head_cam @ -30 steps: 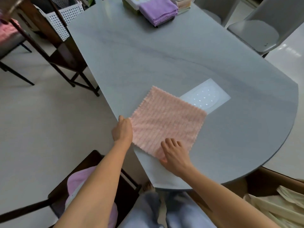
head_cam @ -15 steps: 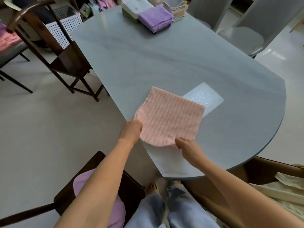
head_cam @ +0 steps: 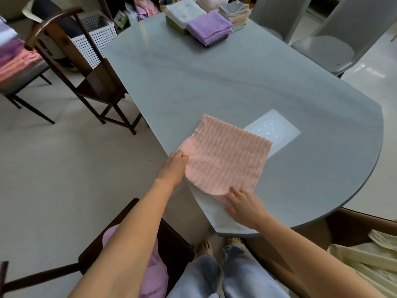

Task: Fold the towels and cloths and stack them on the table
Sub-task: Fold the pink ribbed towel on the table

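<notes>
1. The pink cloth (head_cam: pixel 225 155) lies on the worktop (head_cam: pixel 236 82), near its straight edge on the person's side, with the far corner overlapping a pale patch (head_cam: pixel 277 131). The near edge is lifted and curling over. The left hand (head_cam: pixel 175 166) pinches the cloth's left corner with curled fingers; the right hand (head_cam: pixel 245 204) holds the near corner, fingers curled over the hem (the thumb is hidden, so how firm that hold is I cannot tell).

2. Likely step: the first fold, near edge carried toward the far edge. If the two hands travel unevenly, the corners will miss and the fold will come out skewed.

3. The cloth is soft and ribbed, so it will probably sag between the hands. That slack could tuck under and leave a trapped crease.

4. The left corner sits right at the worktop's edge. A slipped pinch there could let that side slide off toward the chair (head_cam: pixel 129 250) below.

5. The far half is held down by nothing. Pulling rather than lifting could drag the whole cloth toward the person instead of folding it.

6. Folded stacks, the purple one (head_cam: pixel 209 27) among them, sit at the worktop's far end, well apart from the cloth. The carry there could shake a loose fold open.
</notes>
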